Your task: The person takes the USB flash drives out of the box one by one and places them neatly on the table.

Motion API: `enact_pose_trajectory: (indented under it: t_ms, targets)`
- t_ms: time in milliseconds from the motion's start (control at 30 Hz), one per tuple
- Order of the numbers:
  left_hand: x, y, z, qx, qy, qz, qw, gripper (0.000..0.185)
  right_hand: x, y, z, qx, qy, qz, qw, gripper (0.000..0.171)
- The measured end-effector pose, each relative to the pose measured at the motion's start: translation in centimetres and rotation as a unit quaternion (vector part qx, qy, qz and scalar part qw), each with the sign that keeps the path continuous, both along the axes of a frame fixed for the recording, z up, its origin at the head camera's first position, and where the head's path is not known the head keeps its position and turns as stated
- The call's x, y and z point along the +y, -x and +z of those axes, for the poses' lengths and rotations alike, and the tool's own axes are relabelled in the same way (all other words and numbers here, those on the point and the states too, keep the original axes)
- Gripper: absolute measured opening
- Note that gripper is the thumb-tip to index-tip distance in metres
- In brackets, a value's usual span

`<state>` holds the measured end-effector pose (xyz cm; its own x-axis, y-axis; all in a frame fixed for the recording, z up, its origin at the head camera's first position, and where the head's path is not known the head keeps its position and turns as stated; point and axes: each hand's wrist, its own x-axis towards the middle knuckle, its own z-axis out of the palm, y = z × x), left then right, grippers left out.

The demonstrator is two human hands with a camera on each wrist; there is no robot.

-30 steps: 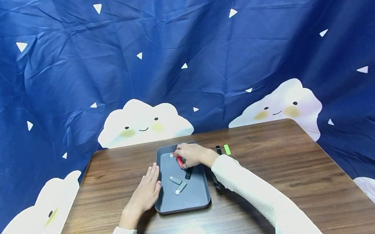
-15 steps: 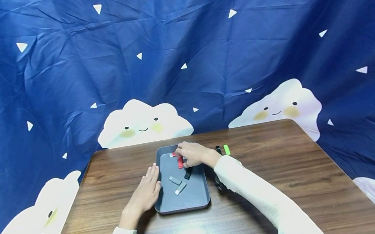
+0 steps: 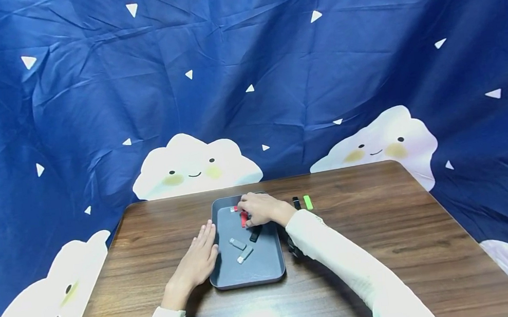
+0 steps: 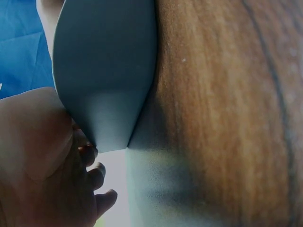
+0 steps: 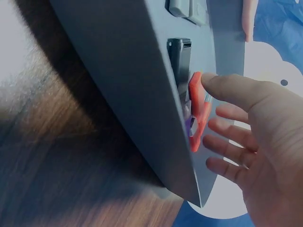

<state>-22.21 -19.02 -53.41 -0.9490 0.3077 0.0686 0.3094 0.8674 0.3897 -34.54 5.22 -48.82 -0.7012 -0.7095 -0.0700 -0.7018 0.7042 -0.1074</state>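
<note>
Right hand (image 3: 261, 209) sits over the far end of the grey tray (image 3: 229, 280), just above centre of the head frame. Its thumb tip touches the red USB stick (image 3: 244, 218); in the right wrist view the fingers (image 5: 232, 156) are spread and nearly straight, so the hand is open, in contact but not gripping. Against the frame of a second ago the red stick has turned from a slant to nearly upright in the picture and now lies on the tray floor beside the black stick (image 3: 255, 234). Judgement: the red stick has just been set down in the tray and the grip let go.

Left hand (image 3: 197, 260) lies flat, fingers straight, against the tray's left rim, steadying it; its position is unchanged across the frames. The left wrist view shows only the tray's outer wall (image 4: 106, 71) and the wooden table (image 4: 222, 113).

Two grey sticks (image 3: 241, 249) rest in the middle of the tray, unmoved. A second black stick (image 3: 296, 203) and a green stick (image 3: 307, 202) lie outside on the table, right of the right hand, untouched.
</note>
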Motion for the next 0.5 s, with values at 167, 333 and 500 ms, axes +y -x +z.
enact_pose_trajectory:
  t_ms: [167, 333, 500]
  targets:
    - [0.0, -0.1, -0.1, 0.009, -0.009, -0.002, 0.9999, 0.059, -0.5, 0.0, 0.0, 0.0, -0.024, -0.018, 1.0, 0.053]
    - [-0.1, -0.1, -0.3, 0.02, -0.014, -0.006, 0.9997, 0.059, -0.9, 0.1, -0.3, 0.008, -0.049, -0.028, 0.998, 0.057]
    - [-0.2, -0.2, -0.4, 0.026, -0.015, -0.009, 0.9995, 0.059, -1.2, 0.1, -0.5, 0.005, -0.059, -0.033, 0.998, 0.057]
